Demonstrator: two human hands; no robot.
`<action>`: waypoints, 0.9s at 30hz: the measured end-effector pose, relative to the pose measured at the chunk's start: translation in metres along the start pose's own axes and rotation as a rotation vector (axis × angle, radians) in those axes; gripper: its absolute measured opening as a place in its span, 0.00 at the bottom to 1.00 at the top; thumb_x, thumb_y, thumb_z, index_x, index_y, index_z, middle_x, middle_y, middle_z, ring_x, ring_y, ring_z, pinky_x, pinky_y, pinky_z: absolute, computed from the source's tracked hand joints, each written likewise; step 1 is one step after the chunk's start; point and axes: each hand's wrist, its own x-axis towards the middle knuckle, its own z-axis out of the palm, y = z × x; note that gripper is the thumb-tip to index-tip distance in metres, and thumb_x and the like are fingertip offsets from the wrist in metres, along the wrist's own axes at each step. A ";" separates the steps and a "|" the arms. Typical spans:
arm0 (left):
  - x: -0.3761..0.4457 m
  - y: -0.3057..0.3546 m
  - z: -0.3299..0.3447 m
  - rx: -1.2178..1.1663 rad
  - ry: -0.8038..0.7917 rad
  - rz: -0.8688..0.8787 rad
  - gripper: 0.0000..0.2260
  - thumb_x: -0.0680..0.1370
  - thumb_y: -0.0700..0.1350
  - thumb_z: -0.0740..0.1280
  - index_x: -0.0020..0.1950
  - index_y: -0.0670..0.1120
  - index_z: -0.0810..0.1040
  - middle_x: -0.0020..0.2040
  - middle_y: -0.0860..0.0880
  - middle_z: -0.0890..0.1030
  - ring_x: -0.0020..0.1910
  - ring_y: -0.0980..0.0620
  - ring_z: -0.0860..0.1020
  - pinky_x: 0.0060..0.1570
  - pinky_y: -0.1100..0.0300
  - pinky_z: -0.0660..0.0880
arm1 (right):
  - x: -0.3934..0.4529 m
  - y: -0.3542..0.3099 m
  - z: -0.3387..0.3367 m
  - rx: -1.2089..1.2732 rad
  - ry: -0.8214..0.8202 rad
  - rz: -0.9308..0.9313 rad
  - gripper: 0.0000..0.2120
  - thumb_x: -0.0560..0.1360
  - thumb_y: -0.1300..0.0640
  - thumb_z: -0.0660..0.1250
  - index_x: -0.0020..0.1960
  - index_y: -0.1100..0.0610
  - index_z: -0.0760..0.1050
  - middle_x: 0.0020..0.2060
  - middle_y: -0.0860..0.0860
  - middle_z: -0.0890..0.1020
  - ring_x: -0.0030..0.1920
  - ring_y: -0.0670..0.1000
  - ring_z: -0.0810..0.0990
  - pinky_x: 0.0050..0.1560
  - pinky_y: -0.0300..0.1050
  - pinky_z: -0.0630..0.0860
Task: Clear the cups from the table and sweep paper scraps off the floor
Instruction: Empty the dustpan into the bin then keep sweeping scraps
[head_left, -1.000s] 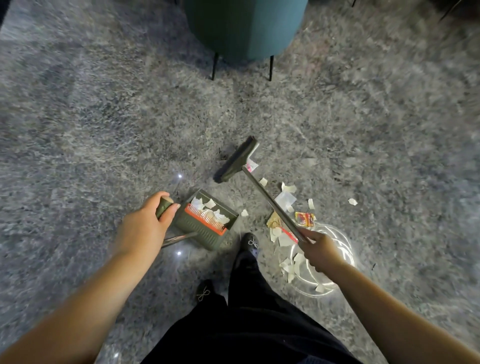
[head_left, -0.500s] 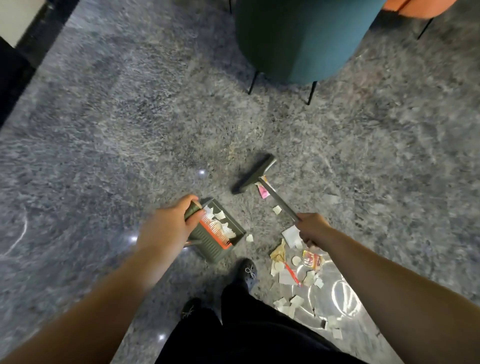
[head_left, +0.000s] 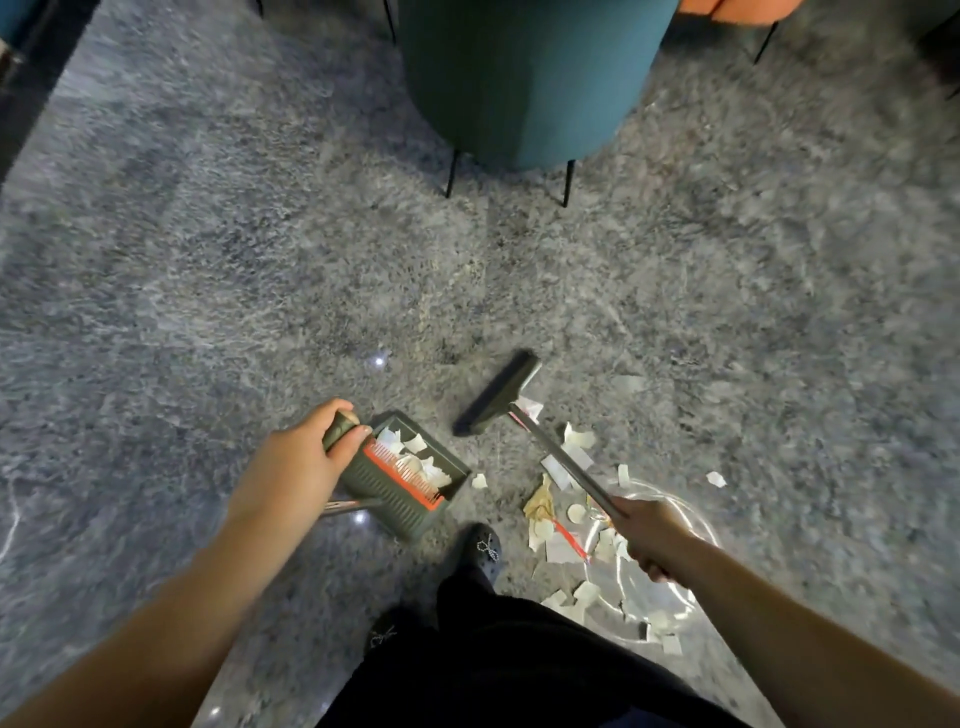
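Paper scraps (head_left: 558, 470) lie low and right of centre, under the broom (head_left: 498, 397) whose shaft our right hand (head_left: 647, 532) grips in a fist. More fill the dustpan (head_left: 402, 475); our left hand (head_left: 296, 467) curls around its handle, lower centre.

Grey mottled stone floor (head_left: 218, 270), polished, with small points of reflected light. One round teal upholstered seat (head_left: 524, 78) at top centre, raised on thin black metal legs (head_left: 451, 174), two of them in view. One orange seat (head_left: 737, 8) at the top right edge, mostly cut off, with a thin dark leg below it. Dark strip (head_left: 31, 57) along the top left corner, bordering the floor. A circular glare of overhead light (head_left: 691, 519) lay on the floor at lower right.
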 end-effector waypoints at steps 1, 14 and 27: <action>-0.001 0.000 0.000 -0.010 -0.008 0.000 0.13 0.78 0.58 0.64 0.60 0.56 0.76 0.39 0.46 0.80 0.40 0.42 0.78 0.41 0.53 0.75 | -0.009 0.009 0.002 0.000 0.004 -0.002 0.11 0.80 0.56 0.56 0.52 0.50 0.76 0.25 0.54 0.67 0.19 0.48 0.63 0.22 0.33 0.59; -0.060 -0.026 -0.006 0.166 -0.188 0.291 0.18 0.77 0.64 0.59 0.65 0.62 0.71 0.35 0.49 0.78 0.32 0.48 0.77 0.30 0.58 0.70 | -0.076 0.132 0.100 0.212 0.095 0.153 0.14 0.77 0.56 0.55 0.47 0.41 0.76 0.22 0.51 0.68 0.16 0.48 0.62 0.23 0.35 0.62; -0.088 -0.064 -0.014 0.165 -0.232 0.365 0.16 0.76 0.64 0.60 0.62 0.63 0.73 0.37 0.49 0.80 0.34 0.50 0.77 0.33 0.56 0.74 | -0.136 0.191 0.153 0.207 0.177 0.064 0.15 0.80 0.54 0.57 0.63 0.45 0.75 0.26 0.50 0.70 0.19 0.48 0.64 0.20 0.36 0.62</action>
